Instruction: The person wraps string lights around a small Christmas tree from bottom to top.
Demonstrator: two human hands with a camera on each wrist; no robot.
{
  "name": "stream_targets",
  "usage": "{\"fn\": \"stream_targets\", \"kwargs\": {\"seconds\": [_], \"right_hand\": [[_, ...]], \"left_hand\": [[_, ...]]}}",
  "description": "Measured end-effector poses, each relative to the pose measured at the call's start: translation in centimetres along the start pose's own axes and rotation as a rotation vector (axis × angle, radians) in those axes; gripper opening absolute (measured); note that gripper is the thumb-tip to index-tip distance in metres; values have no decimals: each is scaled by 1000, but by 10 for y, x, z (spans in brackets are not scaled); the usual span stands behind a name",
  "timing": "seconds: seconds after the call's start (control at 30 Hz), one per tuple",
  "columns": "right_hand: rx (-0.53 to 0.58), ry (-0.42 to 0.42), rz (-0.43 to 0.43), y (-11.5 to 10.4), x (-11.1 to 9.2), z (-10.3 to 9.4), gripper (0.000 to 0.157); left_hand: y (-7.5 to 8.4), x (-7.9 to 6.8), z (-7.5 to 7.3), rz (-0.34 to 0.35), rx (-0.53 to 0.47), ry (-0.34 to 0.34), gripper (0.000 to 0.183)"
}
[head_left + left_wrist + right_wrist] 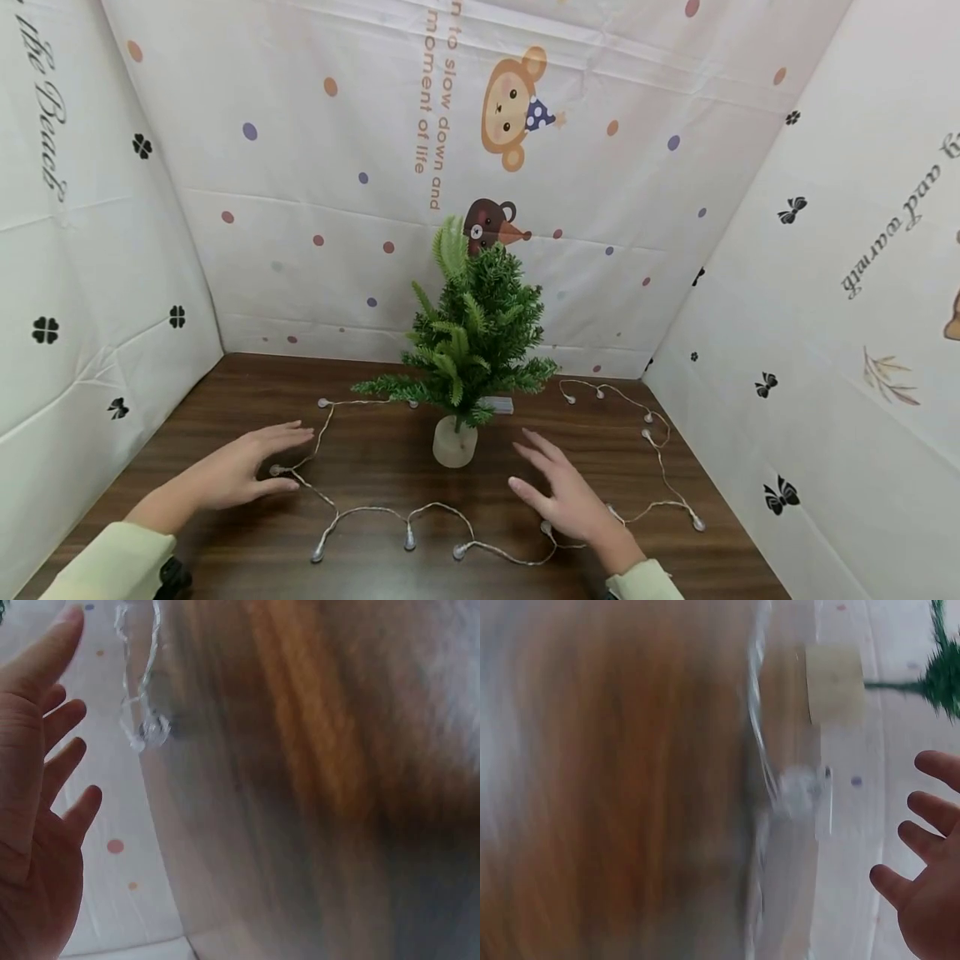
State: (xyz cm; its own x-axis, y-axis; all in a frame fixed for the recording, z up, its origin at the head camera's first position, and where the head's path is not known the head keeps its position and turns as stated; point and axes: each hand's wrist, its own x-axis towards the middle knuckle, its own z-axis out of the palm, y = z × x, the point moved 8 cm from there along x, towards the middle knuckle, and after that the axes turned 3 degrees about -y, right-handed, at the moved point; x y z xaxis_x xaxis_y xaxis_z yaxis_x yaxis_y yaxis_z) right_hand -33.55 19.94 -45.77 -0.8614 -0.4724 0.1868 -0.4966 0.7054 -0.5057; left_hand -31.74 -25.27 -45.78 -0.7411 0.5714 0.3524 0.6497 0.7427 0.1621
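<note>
A small artificial Christmas tree [480, 333] stands upright on a pale round base [454, 443] in the middle of the table. Around it lies a string of bulb lights [442, 507], looped along the front, left and right. My left hand [238, 467] is over the left part of the string, fingers extended and holding nothing; in the left wrist view a bulb [150, 729] shows beside it. On the other side, my right hand [566, 496] hovers right of the base with spread fingers, near a bulb [546, 527]. A clear box [497, 405] lies behind the tree, partly hidden by branches.
The dark wooden table [247, 392] is enclosed by printed white cloth at the back [300, 267], the left [82, 275] and the right [825, 333]. More of the light string curves along the table's right edge.
</note>
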Motion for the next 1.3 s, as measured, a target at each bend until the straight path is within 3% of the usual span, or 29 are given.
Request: {"fn": "stream_targets", "kwargs": {"seconds": [0.37,0.8,1.17,1.3], "right_hand": [[114,-56,-83,-20,8,28,52],[217,-139,-210,-48,22,56,45],[310,-251,-174,-61,33,78,34],[319,-253,-165,-64,36,82,28]], "left_hand": [[10,4,20,35,-102,-163,49],[12,9,25,153,-127,-91,28],[7,13,31,134,-225,-84,14],[4,15,34,117,-265,-87,9]]}}
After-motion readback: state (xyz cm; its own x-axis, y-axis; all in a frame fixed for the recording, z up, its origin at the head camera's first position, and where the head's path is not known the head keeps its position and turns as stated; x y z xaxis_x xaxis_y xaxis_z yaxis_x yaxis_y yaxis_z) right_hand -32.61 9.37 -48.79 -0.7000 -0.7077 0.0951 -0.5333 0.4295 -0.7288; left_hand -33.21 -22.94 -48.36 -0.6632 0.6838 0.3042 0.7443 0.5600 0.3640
